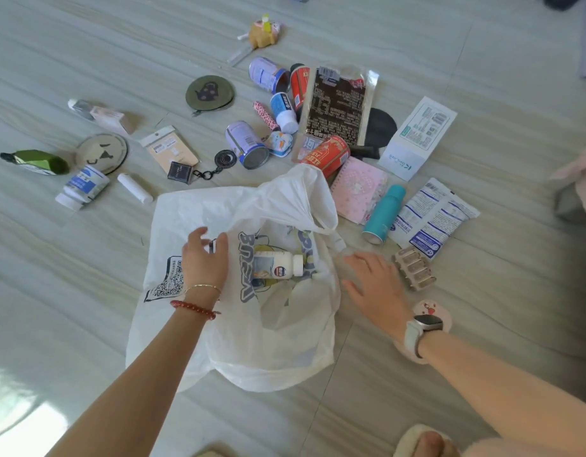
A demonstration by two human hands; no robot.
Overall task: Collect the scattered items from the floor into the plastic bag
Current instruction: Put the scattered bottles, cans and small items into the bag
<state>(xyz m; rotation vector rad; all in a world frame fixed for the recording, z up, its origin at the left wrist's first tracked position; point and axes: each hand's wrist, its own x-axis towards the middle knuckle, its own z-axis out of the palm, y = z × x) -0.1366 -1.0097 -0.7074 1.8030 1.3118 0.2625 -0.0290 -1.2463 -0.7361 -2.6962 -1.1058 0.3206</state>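
Grey floor tiles are still littered. Left hand (204,255) pinches the plastic bag (238,291) rim open, white bottle (278,263) inside; right hand (372,280) is spread empty. Grab the hair claw (413,270) just beside it next, keeping that mouth wide.

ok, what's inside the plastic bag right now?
One white bottle lies on its side inside the plastic bag. Anything deeper is hidden by the bag's folds and the left hand.

Left hand (204,258) holds the plastic bag (238,324) open, bottle (278,263) inside; right hand (374,285) hovers, fingers spread, beside it.
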